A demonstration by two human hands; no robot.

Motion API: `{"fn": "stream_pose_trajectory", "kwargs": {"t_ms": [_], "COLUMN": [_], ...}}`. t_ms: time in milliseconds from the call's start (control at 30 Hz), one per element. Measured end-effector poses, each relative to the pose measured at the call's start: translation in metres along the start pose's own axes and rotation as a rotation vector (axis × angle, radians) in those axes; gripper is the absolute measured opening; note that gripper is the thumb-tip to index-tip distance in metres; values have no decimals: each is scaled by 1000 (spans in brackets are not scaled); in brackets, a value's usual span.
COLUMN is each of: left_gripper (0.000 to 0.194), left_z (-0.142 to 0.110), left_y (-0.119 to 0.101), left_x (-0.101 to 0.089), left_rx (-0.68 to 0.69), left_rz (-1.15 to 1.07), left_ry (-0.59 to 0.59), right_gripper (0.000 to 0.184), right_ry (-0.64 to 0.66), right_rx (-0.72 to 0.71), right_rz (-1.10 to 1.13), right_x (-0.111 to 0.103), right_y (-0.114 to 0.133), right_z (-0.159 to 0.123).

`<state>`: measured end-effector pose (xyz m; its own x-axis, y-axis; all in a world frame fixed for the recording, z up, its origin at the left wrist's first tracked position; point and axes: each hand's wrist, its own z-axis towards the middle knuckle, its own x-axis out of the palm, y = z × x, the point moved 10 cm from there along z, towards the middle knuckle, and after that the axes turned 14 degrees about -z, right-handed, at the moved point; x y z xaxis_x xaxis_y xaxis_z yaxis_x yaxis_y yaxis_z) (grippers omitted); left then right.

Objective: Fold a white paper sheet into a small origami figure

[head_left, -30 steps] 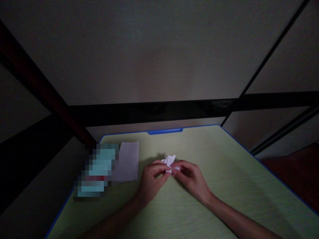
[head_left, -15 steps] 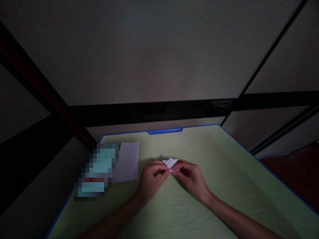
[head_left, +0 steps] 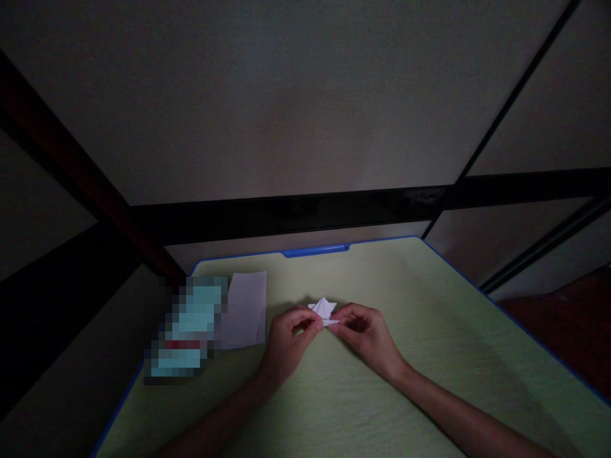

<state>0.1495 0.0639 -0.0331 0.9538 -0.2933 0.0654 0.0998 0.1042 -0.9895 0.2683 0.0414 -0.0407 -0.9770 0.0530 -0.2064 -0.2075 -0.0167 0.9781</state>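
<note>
A small piece of folded white paper (head_left: 324, 308), with a pointed top and creases fanning across it, is held between my two hands just above the table. My left hand (head_left: 292, 336) pinches its lower left part between thumb and fingers. At the lower right, my right hand (head_left: 365, 331) has thumb and fingertips closed on the edge of the same paper. A narrow folded strip shows along the bottom, between the fingertips. My fingers cover the paper's lower corners.
Left of my hands, white paper sheets (head_left: 245, 312) lie on the pale, blue-edged table (head_left: 382, 273). Beside them is a pixelated, light-blue object (head_left: 191, 318), its kind hidden. A blue handle-like piece (head_left: 317, 251) sits at the far edge, before a cabinet panel (head_left: 296, 114).
The folded paper has shifted slightly left and its point stands a little higher. More of the bottom strip shows now, and my fingertips are slightly farther apart.
</note>
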Motion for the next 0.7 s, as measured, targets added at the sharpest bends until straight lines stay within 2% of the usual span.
{"fn": "stream_pose_trajectory", "kwargs": {"t_ms": [333, 500, 700], "left_gripper": [5, 6, 8], "left_z": [-1, 1, 2], "left_y": [-2, 3, 7], "left_x": [3, 2, 3], "left_rx": [7, -71, -125], "left_rz": [-4, -64, -129], "left_ry": [29, 18, 42], "right_gripper": [16, 19, 16], "right_ry": [25, 99, 164], "right_rx": [-14, 18, -7], "right_rz": [-2, 133, 141], "right_x": [2, 8, 8], "right_y": [1, 3, 9], "right_z": [0, 4, 4]}}
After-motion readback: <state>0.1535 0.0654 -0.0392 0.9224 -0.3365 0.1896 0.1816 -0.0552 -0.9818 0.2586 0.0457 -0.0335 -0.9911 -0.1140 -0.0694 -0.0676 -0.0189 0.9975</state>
